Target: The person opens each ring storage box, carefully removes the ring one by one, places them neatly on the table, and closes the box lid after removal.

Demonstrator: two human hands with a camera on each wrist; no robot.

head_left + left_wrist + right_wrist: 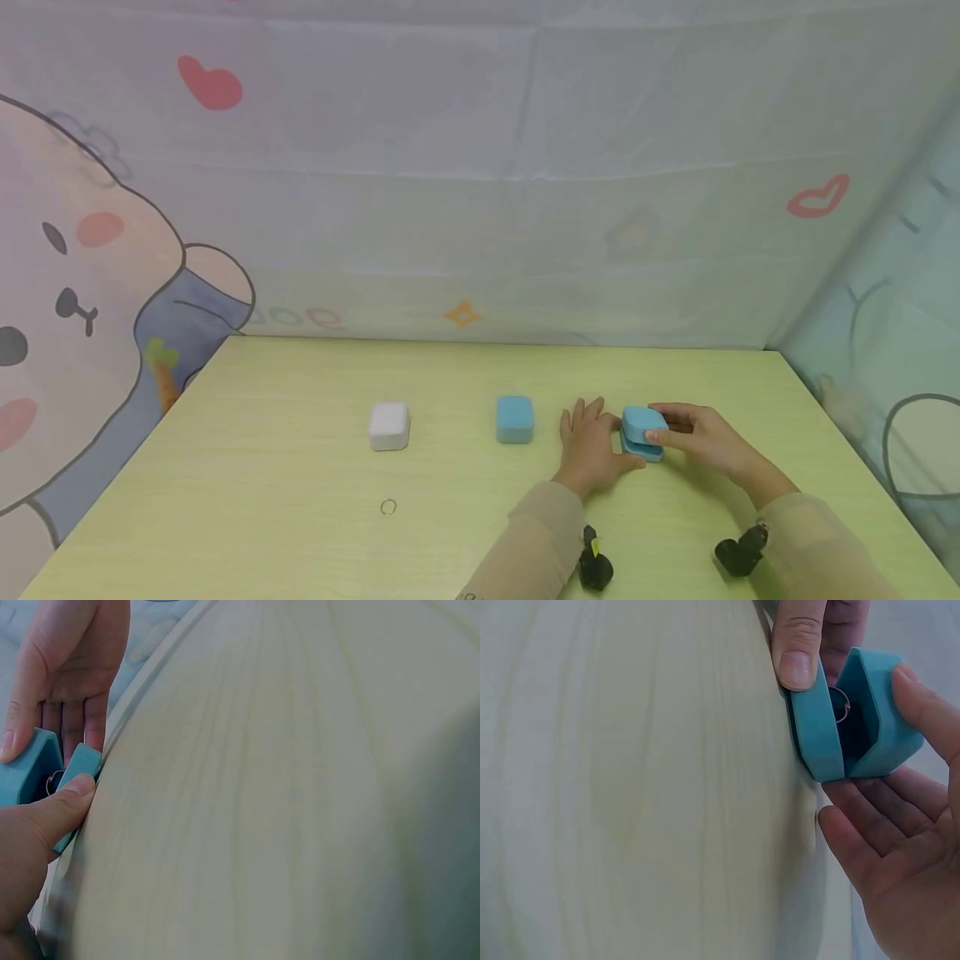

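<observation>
A light-blue ring box (643, 423) stands on the right part of the table, its lid partly raised. In the right wrist view a thin ring (847, 706) shows upright inside the gap between lid and base. My right hand (705, 437) grips the lid, with the thumb on its near side and fingers behind. My left hand (592, 450) holds the base from the left. Its thumb presses the front of the base (79, 769), and the other fingers are spread behind and beside the box.
Another light-blue box (514, 419), closed, sits left of my left hand. Farther left is a closed white box (389, 426). A loose ring (387, 507) lies on the table (262, 467) in front of it. A printed cloth (480, 167) hangs behind the table.
</observation>
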